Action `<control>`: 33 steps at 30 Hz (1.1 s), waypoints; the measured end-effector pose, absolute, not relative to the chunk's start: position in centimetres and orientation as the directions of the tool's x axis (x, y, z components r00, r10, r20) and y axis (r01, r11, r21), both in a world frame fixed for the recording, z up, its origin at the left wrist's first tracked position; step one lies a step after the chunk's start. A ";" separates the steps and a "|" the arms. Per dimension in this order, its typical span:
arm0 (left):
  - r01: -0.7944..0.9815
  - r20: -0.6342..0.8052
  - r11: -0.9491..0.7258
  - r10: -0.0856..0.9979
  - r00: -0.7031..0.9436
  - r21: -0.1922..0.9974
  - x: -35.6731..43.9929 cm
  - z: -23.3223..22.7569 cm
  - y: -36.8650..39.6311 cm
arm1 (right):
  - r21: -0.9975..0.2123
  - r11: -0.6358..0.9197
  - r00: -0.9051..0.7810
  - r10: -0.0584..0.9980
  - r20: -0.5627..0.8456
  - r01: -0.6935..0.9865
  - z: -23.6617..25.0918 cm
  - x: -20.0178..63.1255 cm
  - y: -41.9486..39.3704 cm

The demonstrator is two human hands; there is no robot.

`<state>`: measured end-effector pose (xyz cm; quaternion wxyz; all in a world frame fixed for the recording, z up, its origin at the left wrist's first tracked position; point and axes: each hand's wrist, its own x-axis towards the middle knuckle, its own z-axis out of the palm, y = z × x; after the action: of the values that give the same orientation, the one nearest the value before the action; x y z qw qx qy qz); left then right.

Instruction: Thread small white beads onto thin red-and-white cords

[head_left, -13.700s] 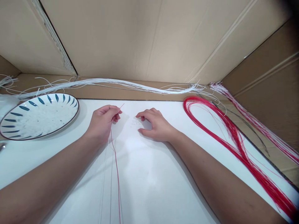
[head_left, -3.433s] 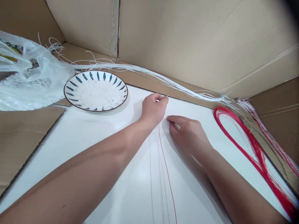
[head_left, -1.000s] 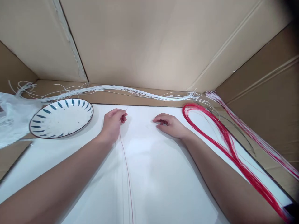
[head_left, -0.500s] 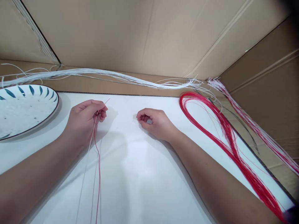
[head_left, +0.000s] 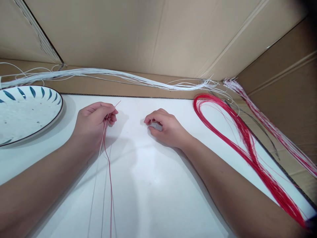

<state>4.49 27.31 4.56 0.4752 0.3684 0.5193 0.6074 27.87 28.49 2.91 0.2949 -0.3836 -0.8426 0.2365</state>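
Makeshift craft workstation: cardboard walls (head_left: 153, 36), white board (head_left: 153, 185), thread bundles (head_left: 247, 148).

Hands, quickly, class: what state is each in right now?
Left hand: closed, pinching the red string.
Right hand: fingers curled on the white board; any hold cannot be told.

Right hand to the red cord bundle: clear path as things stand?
Probably yes. The right hand rests on the white board, with only bare board between it and the red cord bundle on its right.
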 end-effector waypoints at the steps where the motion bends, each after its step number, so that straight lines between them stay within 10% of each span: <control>1: -0.192 -0.048 -0.007 0.959 -0.280 0.981 4.6 4.6 27.3 | -0.621 0.597 -0.533 0.784 0.317 0.508 2.9 27.8 28.5; 33: -0.154 -0.060 0.017 0.959 -0.278 0.988 4.7 4.5 27.3 | -0.612 0.553 -0.468 0.826 0.314 0.565 2.6 27.8 28.7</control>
<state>4.68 27.34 4.47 0.4695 0.3746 0.5370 0.5924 27.84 28.71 2.58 0.2999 -0.4198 -0.8285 0.2176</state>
